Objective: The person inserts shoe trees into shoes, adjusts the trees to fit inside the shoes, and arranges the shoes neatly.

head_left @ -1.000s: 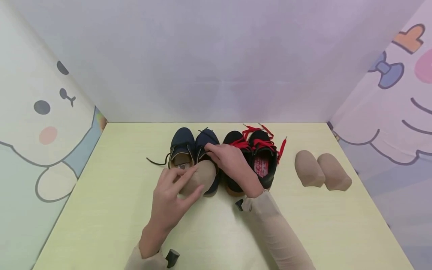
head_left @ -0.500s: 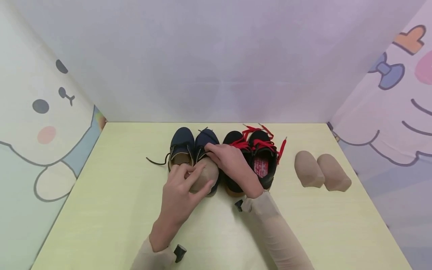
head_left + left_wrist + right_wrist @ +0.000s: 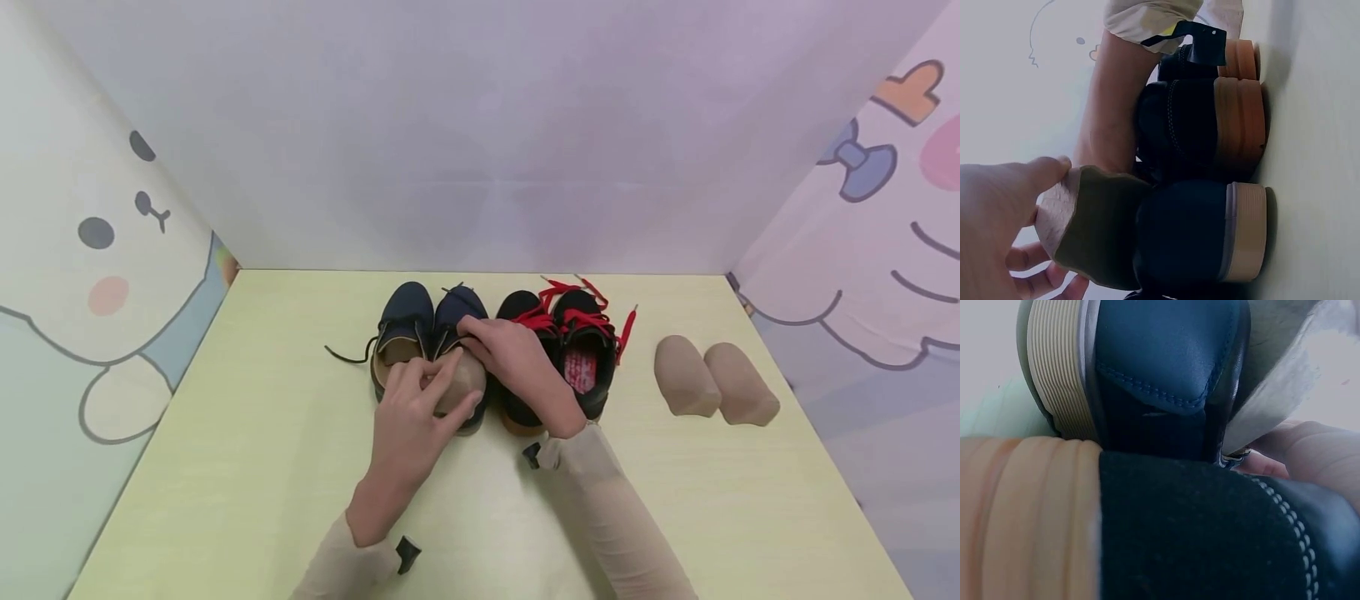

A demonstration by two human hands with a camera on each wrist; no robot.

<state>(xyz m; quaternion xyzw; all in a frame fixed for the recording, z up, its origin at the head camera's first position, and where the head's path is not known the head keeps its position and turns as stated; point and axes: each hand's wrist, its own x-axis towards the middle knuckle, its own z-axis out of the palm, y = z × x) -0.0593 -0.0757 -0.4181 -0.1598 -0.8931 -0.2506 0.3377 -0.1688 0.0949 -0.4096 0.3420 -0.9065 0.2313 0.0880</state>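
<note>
My left hand (image 3: 408,421) grips a beige, rounded shoe insert (image 3: 467,385), thumb on one side and fingers on the other. In the left wrist view, this insert (image 3: 1107,231) sits partly in the opening of a navy shoe (image 3: 1182,231), its pale end sticking out. My right hand (image 3: 517,358) pinches that navy shoe (image 3: 459,304) near its tongue and laces; the fingertips are partly hidden. Left of it stands the matching navy shoe (image 3: 407,304), with a dark lace trailing leftward.
Two black shoes with red laces stand right of the navy pair; the nearer one (image 3: 521,304) is partly under my right forearm, the other (image 3: 592,350) shows a patterned insole. Two more beige inserts (image 3: 686,375) lie on the pale table (image 3: 225,467) at right.
My left hand has moved up and right, pushing the insert deeper toward the right navy shoe's opening. The right hand stays at the same shoe.
</note>
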